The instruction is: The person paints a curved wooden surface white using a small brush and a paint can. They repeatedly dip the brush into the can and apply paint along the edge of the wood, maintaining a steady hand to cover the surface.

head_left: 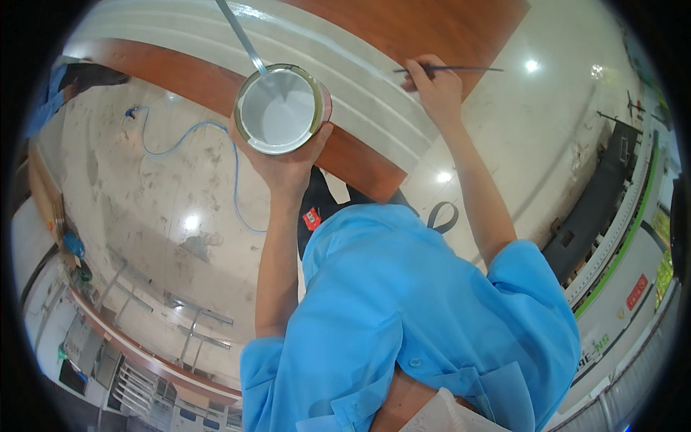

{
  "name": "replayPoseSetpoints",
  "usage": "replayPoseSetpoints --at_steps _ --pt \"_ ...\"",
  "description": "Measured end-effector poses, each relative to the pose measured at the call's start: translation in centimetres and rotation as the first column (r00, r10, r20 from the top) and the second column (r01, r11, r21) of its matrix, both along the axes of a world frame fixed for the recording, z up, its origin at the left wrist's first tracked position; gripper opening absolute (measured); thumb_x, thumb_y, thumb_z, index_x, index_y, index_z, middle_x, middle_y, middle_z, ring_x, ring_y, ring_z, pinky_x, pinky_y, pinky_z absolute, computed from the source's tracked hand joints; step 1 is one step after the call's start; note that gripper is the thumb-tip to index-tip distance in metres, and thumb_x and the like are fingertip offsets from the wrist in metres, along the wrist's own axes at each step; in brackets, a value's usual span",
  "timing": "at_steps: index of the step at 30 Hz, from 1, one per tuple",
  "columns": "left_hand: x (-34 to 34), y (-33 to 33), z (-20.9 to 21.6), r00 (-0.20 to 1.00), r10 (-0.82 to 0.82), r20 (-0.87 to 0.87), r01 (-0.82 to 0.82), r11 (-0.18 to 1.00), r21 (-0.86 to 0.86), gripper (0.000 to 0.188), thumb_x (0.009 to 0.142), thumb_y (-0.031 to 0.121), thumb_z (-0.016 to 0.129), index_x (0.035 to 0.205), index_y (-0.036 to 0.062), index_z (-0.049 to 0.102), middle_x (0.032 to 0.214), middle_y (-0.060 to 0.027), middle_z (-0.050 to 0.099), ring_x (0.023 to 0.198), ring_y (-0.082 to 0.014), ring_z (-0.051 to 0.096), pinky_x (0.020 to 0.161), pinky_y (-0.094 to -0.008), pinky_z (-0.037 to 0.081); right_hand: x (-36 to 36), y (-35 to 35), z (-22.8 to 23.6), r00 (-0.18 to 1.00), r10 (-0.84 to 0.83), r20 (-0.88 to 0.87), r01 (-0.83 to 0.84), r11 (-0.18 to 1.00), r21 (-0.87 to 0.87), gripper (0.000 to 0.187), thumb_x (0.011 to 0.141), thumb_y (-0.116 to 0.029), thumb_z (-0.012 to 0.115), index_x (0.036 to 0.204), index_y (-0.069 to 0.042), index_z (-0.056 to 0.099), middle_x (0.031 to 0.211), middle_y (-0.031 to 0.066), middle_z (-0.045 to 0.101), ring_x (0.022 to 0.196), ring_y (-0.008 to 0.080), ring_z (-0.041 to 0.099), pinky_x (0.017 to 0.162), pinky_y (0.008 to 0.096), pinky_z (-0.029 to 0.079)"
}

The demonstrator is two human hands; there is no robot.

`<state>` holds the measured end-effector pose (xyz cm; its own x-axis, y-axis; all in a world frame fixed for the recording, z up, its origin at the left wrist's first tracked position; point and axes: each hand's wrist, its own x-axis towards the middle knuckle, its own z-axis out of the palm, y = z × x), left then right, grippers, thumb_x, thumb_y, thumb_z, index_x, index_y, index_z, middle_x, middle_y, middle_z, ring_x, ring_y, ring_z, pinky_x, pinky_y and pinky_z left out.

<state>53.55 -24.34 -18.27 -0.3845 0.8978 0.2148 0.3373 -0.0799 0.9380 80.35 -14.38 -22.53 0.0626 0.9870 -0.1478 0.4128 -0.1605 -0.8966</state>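
My left hand (pixel 286 171) is wrapped round an open can (pixel 325 104), held upright over a reddish-brown board. Pale grey-white paint (pixel 282 119) fills the can, and a flat metal strip (pixel 241 32) leans out of it toward the far left. Farther off to the right, my right hand (pixel 440 88) pinches a thin dark brush (pixel 475 69). Its tip points left over a pale panel with long ridges (pixel 360 90), close to the edge of a wide reddish-brown panel (pixel 432 29). Whether the tip touches the surface, I cannot tell.
A narrow reddish-brown board (pixel 360 164) runs along the near side of the pale panel. A blue hose (pixel 236 173) lies on the stained floor at left. Metal frames (pixel 198 327) stand at lower left, a long machine (pixel 612 252) at right. Another person's blue sleeve (pixel 44 108) shows far left.
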Motion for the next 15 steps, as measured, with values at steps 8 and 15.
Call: replayPoseSetpoints --at_steps 8,15 --pt "0.0 -0.3 -0.5 0.994 -0.021 0.104 0.02 1.0 0.012 0.114 0.064 0.018 0.101 0.15 0.0047 0.028 0.144 -0.0143 0.047 0.134 -0.0281 0.053 0.113 -0.0455 0.045 4.3 -1.5 -1.2 0.942 0.052 0.332 -0.037 0.998 -0.049 0.024 0.103 -0.022 0.066 0.1 0.001 0.07 0.073 0.0137 0.073 0.064 0.0204 0.076 0.062 0.0347 0.057" --pt "2.6 -4.3 -0.1 0.992 -0.076 0.102 0.071 0.996 0.053 0.114 0.067 0.02 0.101 0.152 0.0072 0.026 0.144 -0.0137 0.049 0.135 -0.028 0.054 0.112 -0.0464 0.047 4.6 -5.2 7.8 0.958 -0.048 -0.284 0.055 0.998 0.017 0.015 0.104 -0.013 0.067 0.108 0.002 0.067 0.089 0.0119 0.074 0.073 0.0138 0.071 0.064 0.0268 0.057"
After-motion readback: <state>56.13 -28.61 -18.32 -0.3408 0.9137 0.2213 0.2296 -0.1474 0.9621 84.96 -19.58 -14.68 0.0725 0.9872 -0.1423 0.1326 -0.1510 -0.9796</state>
